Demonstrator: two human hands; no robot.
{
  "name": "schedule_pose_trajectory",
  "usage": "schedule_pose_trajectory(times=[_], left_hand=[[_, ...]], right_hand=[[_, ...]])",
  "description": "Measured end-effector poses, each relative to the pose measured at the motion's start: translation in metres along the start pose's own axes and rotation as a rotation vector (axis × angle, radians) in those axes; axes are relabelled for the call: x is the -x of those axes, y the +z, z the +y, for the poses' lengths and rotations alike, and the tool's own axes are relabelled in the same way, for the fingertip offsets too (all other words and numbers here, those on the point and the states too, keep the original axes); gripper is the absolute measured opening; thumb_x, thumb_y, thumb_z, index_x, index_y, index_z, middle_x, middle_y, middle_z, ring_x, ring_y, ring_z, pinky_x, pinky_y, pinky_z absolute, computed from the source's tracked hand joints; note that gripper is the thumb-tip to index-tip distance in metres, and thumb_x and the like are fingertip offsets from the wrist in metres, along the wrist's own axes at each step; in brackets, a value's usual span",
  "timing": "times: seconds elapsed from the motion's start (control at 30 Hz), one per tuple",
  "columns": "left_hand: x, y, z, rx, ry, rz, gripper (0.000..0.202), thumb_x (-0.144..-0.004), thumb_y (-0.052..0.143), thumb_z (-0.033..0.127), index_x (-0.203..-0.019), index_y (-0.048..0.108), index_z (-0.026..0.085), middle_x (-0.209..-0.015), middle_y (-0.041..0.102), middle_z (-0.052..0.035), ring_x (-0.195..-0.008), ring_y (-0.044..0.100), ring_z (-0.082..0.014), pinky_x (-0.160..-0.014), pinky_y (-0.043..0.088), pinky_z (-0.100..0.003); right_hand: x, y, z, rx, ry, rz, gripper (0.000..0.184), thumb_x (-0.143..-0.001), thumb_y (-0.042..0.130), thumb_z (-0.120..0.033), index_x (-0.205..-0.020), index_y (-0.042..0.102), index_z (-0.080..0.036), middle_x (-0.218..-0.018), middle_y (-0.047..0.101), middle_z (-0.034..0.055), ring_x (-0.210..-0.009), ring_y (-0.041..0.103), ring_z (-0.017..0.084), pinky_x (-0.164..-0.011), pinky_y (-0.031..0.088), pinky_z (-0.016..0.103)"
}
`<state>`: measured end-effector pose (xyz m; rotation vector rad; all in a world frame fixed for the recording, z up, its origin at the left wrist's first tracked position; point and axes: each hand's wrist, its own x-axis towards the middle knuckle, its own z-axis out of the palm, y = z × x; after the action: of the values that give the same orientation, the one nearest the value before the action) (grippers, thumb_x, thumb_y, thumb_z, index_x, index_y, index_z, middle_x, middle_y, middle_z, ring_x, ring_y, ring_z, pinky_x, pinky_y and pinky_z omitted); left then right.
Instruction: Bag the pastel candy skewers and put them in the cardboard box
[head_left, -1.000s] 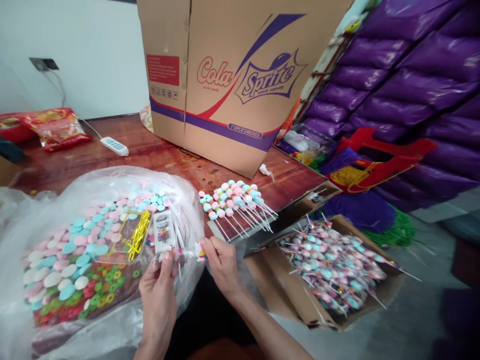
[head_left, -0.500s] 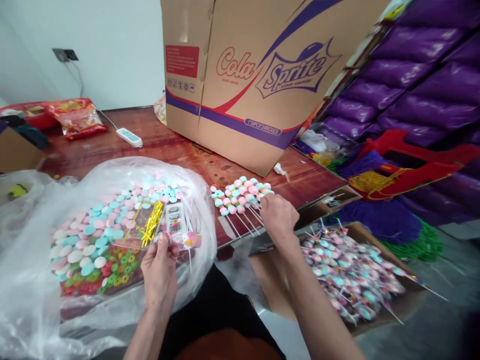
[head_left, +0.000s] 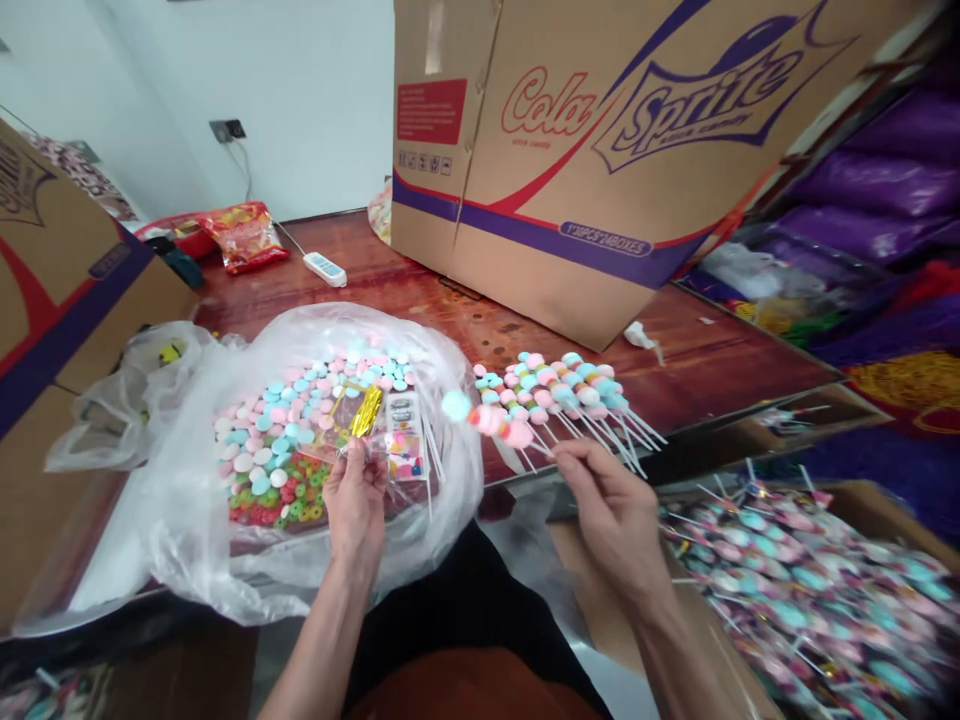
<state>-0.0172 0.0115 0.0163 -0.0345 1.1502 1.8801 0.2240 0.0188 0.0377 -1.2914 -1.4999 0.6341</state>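
My right hand (head_left: 611,510) pinches the white stick of a candy skewer (head_left: 495,425), threaded with pink, red and pale blue sweets. It points leftward over the table edge. Behind it lies a row of similar candy skewers (head_left: 577,385), sticks toward me. My left hand (head_left: 355,495) is closed at the fingertips on a thin clear plastic bag (head_left: 324,437), whose outline is faint. Gold twist ties (head_left: 367,411) show just above those fingers. Loose pink, white and blue candies (head_left: 274,440) and ring-shaped gummies (head_left: 296,492) lie left of that hand, on clear plastic sheeting (head_left: 187,540).
A large cardboard carton (head_left: 547,210) stands at the back of the red-brown table (head_left: 360,250). Another carton (head_left: 67,300) is at the left. Below right, an open box holds many wrapped candy skewers (head_left: 810,590). White sticks (head_left: 433,450) and a printed packet (head_left: 405,440) lie between my hands.
My right hand has lifted one candy skewer from the row and drawn it toward me. My left hand keeps its pinch. The camera view has turned left.
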Motion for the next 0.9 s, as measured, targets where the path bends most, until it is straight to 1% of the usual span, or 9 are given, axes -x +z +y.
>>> schedule_pose_trajectory(times=[0.07, 0.17, 0.3, 0.47, 0.57, 0.7, 0.8, 0.9], left_hand=[[-0.001, -0.001, 0.001, -0.009, 0.020, -0.001, 0.034, -0.059, 0.089, 0.030, -0.075, 0.063, 0.014, -0.067, 0.064, 0.0034, -0.055, 0.058, -0.0076, -0.056, 0.047, -0.021], [0.000, -0.003, 0.004, -0.020, 0.033, 0.005, 0.034, -0.060, 0.088, 0.031, -0.077, 0.063, 0.015, -0.068, 0.065, 0.0032, -0.055, 0.058, -0.0075, -0.055, 0.045, -0.021], [0.002, -0.004, 0.007, -0.032, 0.016, 0.017, 0.038, -0.058, 0.089, 0.033, -0.078, 0.063, 0.015, -0.067, 0.064, 0.0036, -0.056, 0.058, -0.0078, -0.057, 0.047, -0.021], [0.004, -0.007, 0.010, -0.040, 0.029, 0.002, 0.045, -0.051, 0.091, 0.037, -0.078, 0.063, 0.015, -0.066, 0.063, 0.0040, -0.056, 0.058, -0.0079, -0.055, 0.045, -0.020], [0.005, -0.007, 0.010, -0.050, 0.032, 0.001, 0.047, -0.050, 0.092, 0.038, -0.077, 0.062, 0.015, -0.069, 0.064, 0.0035, -0.059, 0.059, -0.0081, -0.057, 0.046, -0.021], [0.007, -0.007, 0.008, -0.084, 0.075, -0.004, 0.043, -0.055, 0.089, 0.041, -0.078, 0.063, 0.016, -0.074, 0.063, 0.0030, -0.063, 0.059, -0.0085, -0.060, 0.047, -0.021], [0.007, -0.008, 0.005, -0.148, 0.166, -0.024, 0.040, -0.062, 0.085, 0.044, -0.081, 0.064, 0.016, -0.078, 0.063, 0.0027, -0.067, 0.058, -0.0084, -0.063, 0.049, -0.022], [0.005, -0.009, 0.003, -0.215, 0.238, -0.053, 0.039, -0.066, 0.081, 0.049, -0.080, 0.064, 0.016, -0.078, 0.060, 0.0028, -0.067, 0.057, -0.0086, -0.064, 0.050, -0.023]], right_hand=[[0.009, 0.005, -0.010, -0.040, -0.037, -0.084, 0.019, -0.093, 0.053, -0.032, -0.081, 0.063, -0.021, -0.074, 0.059, 0.0014, -0.066, 0.055, 0.015, -0.060, 0.044, 0.025], [0.014, 0.011, -0.014, -0.059, -0.094, -0.150, 0.019, -0.094, 0.051, -0.029, -0.081, 0.062, -0.021, -0.076, 0.059, 0.0021, -0.069, 0.056, 0.016, -0.063, 0.045, 0.025], [0.016, 0.013, -0.012, -0.052, -0.132, -0.159, 0.017, -0.095, 0.050, -0.024, -0.083, 0.061, -0.021, -0.076, 0.058, 0.0013, -0.069, 0.055, 0.015, -0.064, 0.044, 0.025], [0.017, 0.011, -0.009, -0.024, -0.119, -0.159, 0.016, -0.095, 0.051, -0.025, -0.084, 0.061, -0.021, -0.076, 0.057, 0.0008, -0.067, 0.054, 0.015, -0.063, 0.043, 0.025], [0.017, 0.010, -0.008, 0.000, -0.154, -0.162, 0.016, -0.095, 0.050, -0.023, -0.084, 0.061, -0.021, -0.077, 0.057, 0.0012, -0.069, 0.055, 0.015, -0.063, 0.043, 0.025], [0.016, 0.006, -0.005, 0.067, -0.260, -0.163, 0.014, -0.095, 0.051, -0.019, -0.086, 0.060, -0.022, -0.079, 0.059, 0.0026, -0.072, 0.057, 0.016, -0.065, 0.045, 0.027], [0.015, 0.001, -0.005, 0.121, -0.349, -0.152, 0.012, -0.093, 0.051, -0.016, -0.089, 0.061, -0.022, -0.083, 0.062, 0.0044, -0.076, 0.059, 0.017, -0.070, 0.047, 0.030], [0.015, -0.002, -0.005, 0.136, -0.401, -0.165, 0.013, -0.093, 0.051, -0.012, -0.091, 0.062, -0.021, -0.085, 0.063, 0.0050, -0.078, 0.059, 0.017, -0.072, 0.047, 0.030]])
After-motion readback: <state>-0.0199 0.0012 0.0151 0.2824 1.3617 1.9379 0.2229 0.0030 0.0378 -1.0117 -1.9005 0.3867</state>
